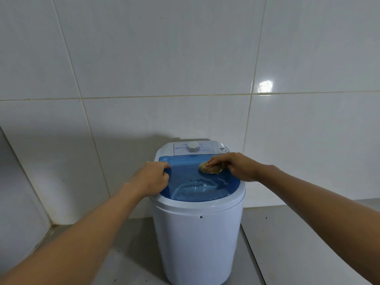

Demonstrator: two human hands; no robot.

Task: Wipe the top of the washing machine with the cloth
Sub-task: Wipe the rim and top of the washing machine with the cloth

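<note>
On the far left I see only tiled wall (pixel 61 124) running down to the grey floor (pixel 131 239). Next comes my left hand (pixel 153 178), curled over the left rim of the washing machine (pixel 197 239), fingers closed on the edge of its blue lid (pixel 185 179); I judge it is there to steady the tub. The machine is small and plastic, probably light when empty, so it may slide or rock under a hard push. The translucent lid looks smooth, slick and slightly flexible, so I would press moderately. Behind the lid sits a white dial (pixel 193 146) on the control panel. Further right, the cloth (pixel 209 168) lies bunched on the back right part of the lid, with my right hand (pixel 236 165) pinching it from above, fingertips pressing it flat. It is soft and limp, so I would hold it by the gathered middle, spreading the fingers to cover more surface per stroke.
</note>
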